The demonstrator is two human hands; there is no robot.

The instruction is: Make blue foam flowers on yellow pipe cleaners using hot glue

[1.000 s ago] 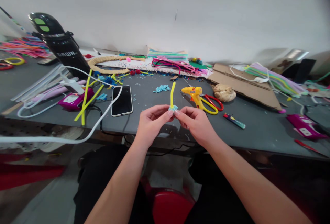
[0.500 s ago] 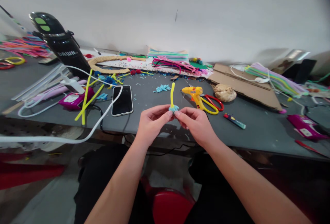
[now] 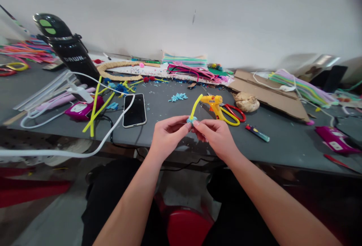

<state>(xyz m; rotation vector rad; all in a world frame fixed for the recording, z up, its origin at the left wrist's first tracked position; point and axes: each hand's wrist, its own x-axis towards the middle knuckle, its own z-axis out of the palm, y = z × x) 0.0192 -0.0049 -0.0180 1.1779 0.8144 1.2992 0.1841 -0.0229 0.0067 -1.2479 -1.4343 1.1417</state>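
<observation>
Just over the desk's front edge, my left hand and my right hand meet at the fingertips. Between them they pinch a small pipe-cleaner flower with light blue petals. From it a yellow pipe-cleaner stem points up and leans right, its tip beside the yellow glue gun. Both hands are closed, and the fingers hide the flower's underside. Beyond the hands lies a little pile of light blue pieces. Scissors with red and yellow handles lie by the glue gun.
To the left are a phone, yellow pipe cleaners, a looping white cable and a tall black bottle. Cardboard, a pale lump and a small tube lie to the right.
The yellow stem, upright before, now bends and leans right. The blue flower has turned a little between my fingertips. Both hands stay in nearly the same place.
</observation>
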